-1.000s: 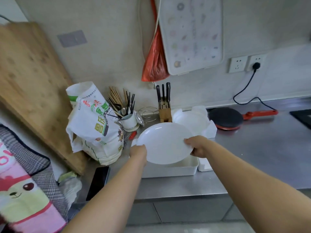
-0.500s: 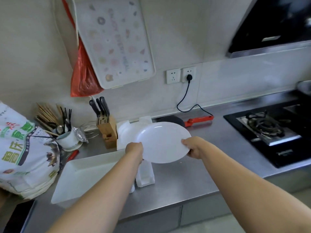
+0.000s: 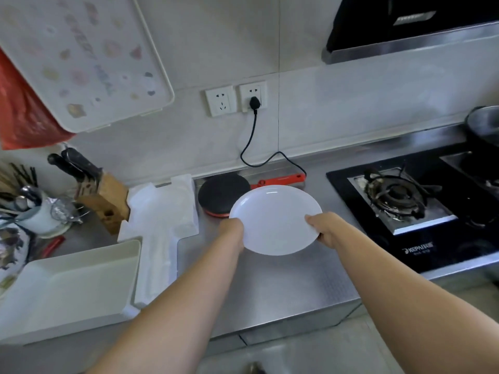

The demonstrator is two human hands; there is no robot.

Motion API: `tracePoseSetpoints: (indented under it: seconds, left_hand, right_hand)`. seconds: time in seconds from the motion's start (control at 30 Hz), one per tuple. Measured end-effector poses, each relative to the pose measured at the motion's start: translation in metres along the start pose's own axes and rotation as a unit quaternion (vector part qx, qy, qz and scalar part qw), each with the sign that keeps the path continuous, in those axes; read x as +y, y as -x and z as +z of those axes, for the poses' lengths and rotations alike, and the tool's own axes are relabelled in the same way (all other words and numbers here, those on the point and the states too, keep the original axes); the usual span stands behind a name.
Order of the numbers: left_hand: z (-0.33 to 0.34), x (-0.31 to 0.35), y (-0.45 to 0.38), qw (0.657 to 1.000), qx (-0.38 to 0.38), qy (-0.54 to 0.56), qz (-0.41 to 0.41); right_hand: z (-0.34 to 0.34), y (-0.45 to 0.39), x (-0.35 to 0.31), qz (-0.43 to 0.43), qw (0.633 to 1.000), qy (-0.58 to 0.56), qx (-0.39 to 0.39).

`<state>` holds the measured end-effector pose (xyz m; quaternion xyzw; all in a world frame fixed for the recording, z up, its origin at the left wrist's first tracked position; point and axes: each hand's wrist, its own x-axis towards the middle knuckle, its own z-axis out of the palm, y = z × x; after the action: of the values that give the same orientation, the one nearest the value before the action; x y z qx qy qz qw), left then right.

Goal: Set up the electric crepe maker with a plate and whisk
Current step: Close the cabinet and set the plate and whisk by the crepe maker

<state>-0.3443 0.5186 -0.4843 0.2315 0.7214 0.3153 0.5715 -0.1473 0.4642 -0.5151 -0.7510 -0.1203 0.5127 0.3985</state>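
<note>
Now both hands, left [image 3: 234, 231] and right [image 3: 324, 228], clasp the plate [image 3: 274, 220] by opposite rims, above the desk [image 3: 283, 287].

One plate [image 3: 275, 217], one crepe maker [image 3: 220, 194], two wall sockets [image 3: 235, 99], one knife block [image 3: 104, 197], one tray [image 3: 70, 287].

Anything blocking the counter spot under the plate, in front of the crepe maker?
Nothing visible. The plate, held by the left hand and right hand, hangs over bare counter; the crepe maker sits behind it.
</note>
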Motion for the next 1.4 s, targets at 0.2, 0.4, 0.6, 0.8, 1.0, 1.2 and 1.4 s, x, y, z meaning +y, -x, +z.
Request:
tracePoseSetpoints:
  seconds: [0.2,0.4,0.6,0.8,1.0,1.2,1.4]
  left_hand:
    - [0.052,-0.006,-0.052,0.995,-0.007,-0.096,-0.013]
    - [0.086,-0.012,-0.108,0.964,-0.048,-0.260,-0.006]
    - [0.099,-0.023,-0.144,0.941,-0.032,-0.335,0.020]
    - [0.105,-0.063,-0.212,0.956,-0.025,-0.292,-0.023]
    - [0.106,-0.062,-0.207,0.962,-0.007,-0.272,0.003]
    - [0.102,-0.040,-0.161,0.980,-0.011,-0.200,0.005]
    - [0.098,-0.052,-0.164,0.987,-0.010,-0.162,0.003]
  right_hand:
    - [-0.013,-0.055,-0.003,-0.002,0.995,0.080,0.061]
    - [-0.016,-0.112,-0.013,-0.042,0.974,0.199,0.099]
    - [-0.013,-0.140,-0.010,-0.056,0.962,0.253,0.089]
    - [-0.012,-0.165,0.008,-0.052,0.960,0.267,0.072]
    - [-0.022,-0.174,-0.002,-0.066,0.960,0.241,0.124]
    - [-0.005,-0.174,-0.012,-0.108,0.970,0.199,0.090]
    - [0.024,-0.168,-0.017,-0.129,0.945,0.293,0.063]
